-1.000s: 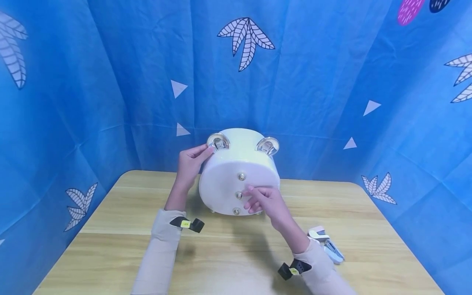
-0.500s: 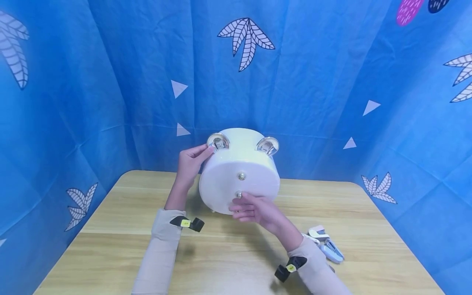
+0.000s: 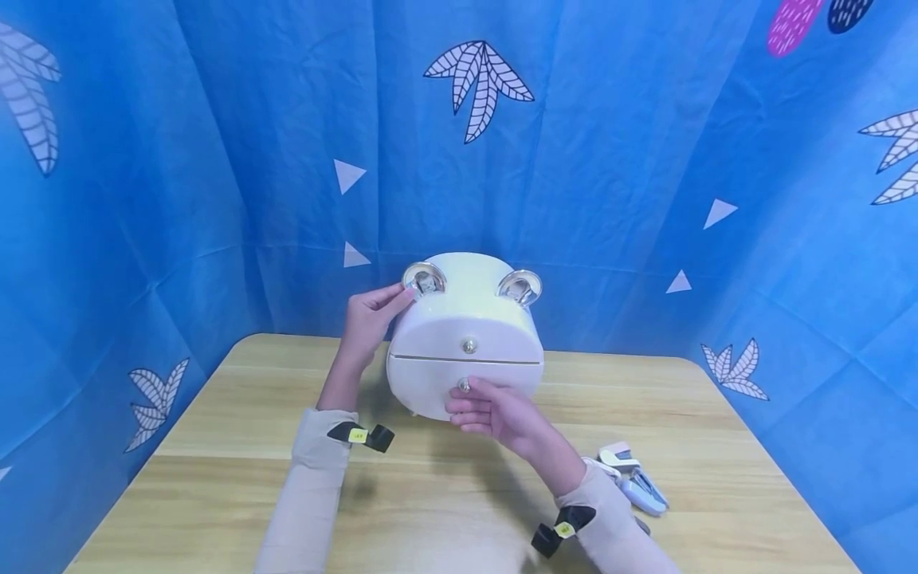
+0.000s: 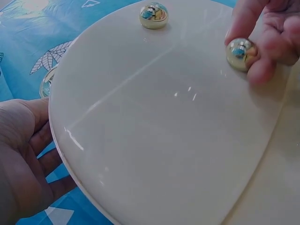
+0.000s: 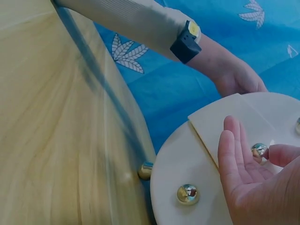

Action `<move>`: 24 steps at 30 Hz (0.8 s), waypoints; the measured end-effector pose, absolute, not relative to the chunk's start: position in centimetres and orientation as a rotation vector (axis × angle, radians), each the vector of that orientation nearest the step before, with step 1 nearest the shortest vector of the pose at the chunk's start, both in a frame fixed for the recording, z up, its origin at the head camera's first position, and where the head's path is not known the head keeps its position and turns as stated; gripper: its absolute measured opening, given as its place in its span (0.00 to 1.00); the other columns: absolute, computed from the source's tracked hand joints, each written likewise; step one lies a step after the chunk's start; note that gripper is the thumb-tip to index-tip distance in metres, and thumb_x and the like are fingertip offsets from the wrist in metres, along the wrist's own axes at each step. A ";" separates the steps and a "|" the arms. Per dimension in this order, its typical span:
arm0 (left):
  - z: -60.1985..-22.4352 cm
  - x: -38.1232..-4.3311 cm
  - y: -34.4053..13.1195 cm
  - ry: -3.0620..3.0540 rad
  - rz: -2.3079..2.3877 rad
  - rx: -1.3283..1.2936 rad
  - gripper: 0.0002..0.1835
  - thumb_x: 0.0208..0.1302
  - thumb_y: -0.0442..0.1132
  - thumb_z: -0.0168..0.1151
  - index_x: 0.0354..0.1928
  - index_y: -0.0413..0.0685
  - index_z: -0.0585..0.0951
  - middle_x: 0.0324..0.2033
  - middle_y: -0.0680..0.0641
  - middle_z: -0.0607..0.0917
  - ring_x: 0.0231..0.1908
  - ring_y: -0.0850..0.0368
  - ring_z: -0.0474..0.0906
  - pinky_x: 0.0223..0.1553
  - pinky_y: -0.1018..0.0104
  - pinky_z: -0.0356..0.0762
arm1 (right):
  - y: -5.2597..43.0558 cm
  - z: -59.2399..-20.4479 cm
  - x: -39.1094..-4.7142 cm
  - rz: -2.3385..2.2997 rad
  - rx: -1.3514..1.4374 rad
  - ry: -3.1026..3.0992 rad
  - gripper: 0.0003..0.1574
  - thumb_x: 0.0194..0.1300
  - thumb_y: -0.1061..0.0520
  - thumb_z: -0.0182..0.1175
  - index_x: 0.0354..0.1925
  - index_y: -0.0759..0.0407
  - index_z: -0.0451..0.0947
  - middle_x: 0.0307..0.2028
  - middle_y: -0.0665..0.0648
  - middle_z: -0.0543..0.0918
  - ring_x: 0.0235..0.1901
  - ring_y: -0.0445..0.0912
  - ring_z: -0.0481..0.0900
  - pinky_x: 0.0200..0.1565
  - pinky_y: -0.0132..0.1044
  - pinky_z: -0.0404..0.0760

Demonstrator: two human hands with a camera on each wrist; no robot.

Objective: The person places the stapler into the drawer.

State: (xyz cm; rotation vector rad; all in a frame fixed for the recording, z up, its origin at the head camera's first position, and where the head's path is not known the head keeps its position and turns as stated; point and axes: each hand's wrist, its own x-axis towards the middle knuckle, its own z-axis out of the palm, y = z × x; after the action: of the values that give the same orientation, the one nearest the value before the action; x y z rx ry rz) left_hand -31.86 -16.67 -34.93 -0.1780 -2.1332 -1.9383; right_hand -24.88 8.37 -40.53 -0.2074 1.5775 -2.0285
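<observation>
Box point(image 3: 445, 327) towards the worktop's point(image 3: 237, 478) far edge; curtain point(image 3: 610, 159) behind and along both sides. Left ear point(image 3: 424, 279) and right ear point(image 3: 519, 287) on top. Upper knob point(image 3: 469, 346) above middle knob point(image 3: 464, 385), lower knob point(image 5: 188, 194) beneath. My left hand point(image 3: 369, 323) at left ear, right hand point(image 3: 502, 410) before the box at middle knob. Small objects point(image 3: 643, 496) right, beside my right sleeve point(image 3: 610, 518).

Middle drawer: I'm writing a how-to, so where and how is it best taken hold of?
Probably by its round gold knob, pinched from the front, as the right hand does: the knob juts from the smooth face of the middle drawer.
</observation>
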 end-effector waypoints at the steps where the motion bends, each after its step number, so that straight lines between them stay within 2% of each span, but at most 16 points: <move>1: -35.0 -31.9 -16.7 -2.134 -1.935 -0.188 0.28 0.66 0.55 0.69 0.61 0.47 0.82 0.59 0.42 0.85 0.61 0.47 0.82 0.59 0.53 0.82 | 8.4 -40.6 -24.7 -2.023 -0.210 1.582 0.29 0.80 0.49 0.49 0.62 0.73 0.73 0.39 0.52 0.91 0.40 0.44 0.90 0.52 0.39 0.87; 8: -35.1 -31.9 -16.7 -2.126 -1.922 -0.232 0.26 0.66 0.54 0.69 0.61 0.47 0.83 0.58 0.43 0.86 0.60 0.48 0.83 0.58 0.55 0.83 | 8.7 -40.8 -23.4 -1.967 -0.226 1.621 0.29 0.79 0.47 0.50 0.60 0.72 0.74 0.39 0.53 0.90 0.41 0.45 0.89 0.54 0.41 0.86; 24: -35.2 -32.4 -16.8 -2.098 -1.939 -0.251 0.25 0.67 0.51 0.70 0.60 0.45 0.83 0.58 0.41 0.86 0.60 0.48 0.83 0.58 0.58 0.83 | 9.2 -40.8 -20.9 -1.906 -0.247 1.646 0.33 0.78 0.43 0.52 0.61 0.71 0.75 0.37 0.52 0.90 0.37 0.43 0.88 0.48 0.39 0.87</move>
State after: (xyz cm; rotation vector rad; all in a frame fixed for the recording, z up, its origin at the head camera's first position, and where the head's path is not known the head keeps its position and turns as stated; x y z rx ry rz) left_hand -32.41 -16.84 -35.22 -0.2512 -2.0982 -1.9387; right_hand -20.88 9.22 -40.84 -0.2474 1.6462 -1.9058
